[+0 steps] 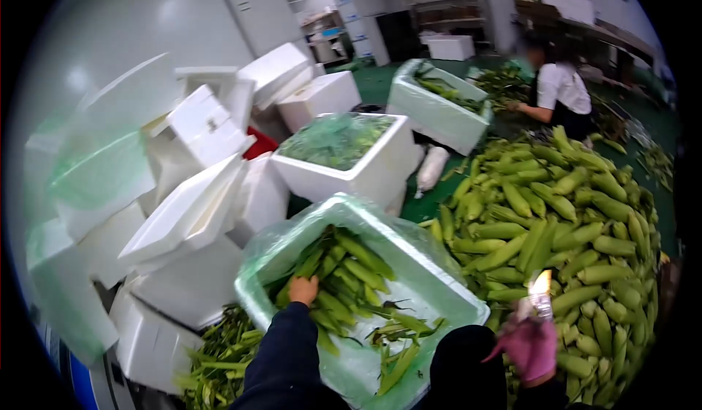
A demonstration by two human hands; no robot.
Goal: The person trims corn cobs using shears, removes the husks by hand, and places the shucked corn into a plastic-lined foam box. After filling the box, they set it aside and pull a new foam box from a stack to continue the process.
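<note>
My left hand [303, 291], bare, reaches into a foam box lined with green film [457, 300] and rests against green corn ears [351, 271] at its left side; its fingertips are hidden among the leaves. Loose husk leaves [398, 329] lie in the box's lower right. In a pink glove, my right hand [530, 344] is closed round a shiny metal blade [540, 293], held upright over the edge of a large heap of corn [578, 242].
White foam boxes and lids [183, 212] are stacked at the left. Behind the lined box stand a filled foam box [351, 179] and another box [439, 117]. Two people [563, 92] are beyond the heap. Husks [227, 359] lie at bottom left.
</note>
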